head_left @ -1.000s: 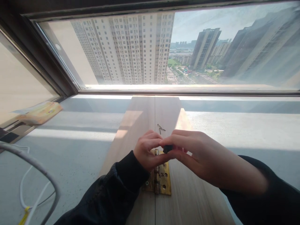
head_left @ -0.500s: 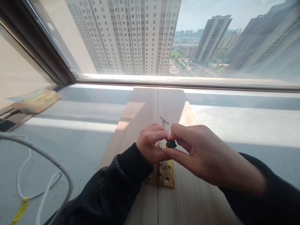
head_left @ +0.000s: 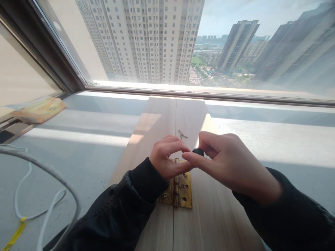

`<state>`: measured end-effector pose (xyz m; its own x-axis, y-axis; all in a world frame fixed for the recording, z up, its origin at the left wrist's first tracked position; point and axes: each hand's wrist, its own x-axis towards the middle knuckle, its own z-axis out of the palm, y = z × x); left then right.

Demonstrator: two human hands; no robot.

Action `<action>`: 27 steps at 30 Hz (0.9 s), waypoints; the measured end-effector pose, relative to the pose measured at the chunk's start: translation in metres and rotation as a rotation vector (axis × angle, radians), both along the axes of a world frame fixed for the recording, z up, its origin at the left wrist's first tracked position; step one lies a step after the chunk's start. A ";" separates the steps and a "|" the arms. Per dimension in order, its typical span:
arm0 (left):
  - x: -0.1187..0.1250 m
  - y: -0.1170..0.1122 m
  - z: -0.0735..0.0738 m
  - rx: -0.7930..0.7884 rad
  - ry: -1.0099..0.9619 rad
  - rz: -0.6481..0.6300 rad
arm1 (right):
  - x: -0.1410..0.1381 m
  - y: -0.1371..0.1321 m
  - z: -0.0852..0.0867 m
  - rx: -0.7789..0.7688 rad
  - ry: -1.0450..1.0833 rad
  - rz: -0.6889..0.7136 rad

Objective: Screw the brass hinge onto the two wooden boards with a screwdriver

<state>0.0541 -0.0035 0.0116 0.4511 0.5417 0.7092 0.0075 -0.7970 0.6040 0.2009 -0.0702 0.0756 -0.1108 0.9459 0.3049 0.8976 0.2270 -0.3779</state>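
Above a brass hinge (head_left: 185,190), my right hand (head_left: 227,160) pinches a small black knob-like piece (head_left: 198,151) between thumb and fingers. Its kind is not clear. My left hand (head_left: 167,155) meets it from the other side, thumb and index finger curled in toward the piece. The right thumb covers what the left fingertips may grip. Flat across the seam of two pale wooden boards (head_left: 209,216) lies the hinge, worn and partly under my left hand. A screw (head_left: 164,194) sits in its left leaf, while holes show in the right leaf.
Loose screws (head_left: 183,134) lie on the boards beyond my hands. A white cable (head_left: 65,186) with a yellow tag (head_left: 17,233) loops at the left. An orange-and-white packet (head_left: 42,109) rests by the window frame (head_left: 183,94) at the far left.
My right hand has moved slightly up and right with the black piece, turning it, and its thumb now covers more of it. The left hand has shifted a little left.
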 end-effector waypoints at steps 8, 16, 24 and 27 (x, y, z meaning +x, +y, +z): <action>-0.002 0.002 0.002 -0.038 0.005 0.039 | 0.007 -0.003 0.010 -0.138 0.159 0.123; -0.003 0.006 -0.002 -0.017 -0.020 -0.034 | 0.009 -0.002 0.009 -0.248 0.322 0.183; -0.006 0.003 0.000 -0.109 0.023 -0.149 | 0.016 0.001 0.001 -0.375 0.528 0.148; -0.004 0.002 0.001 -0.107 0.014 -0.146 | 0.012 -0.001 -0.003 -0.392 0.542 0.135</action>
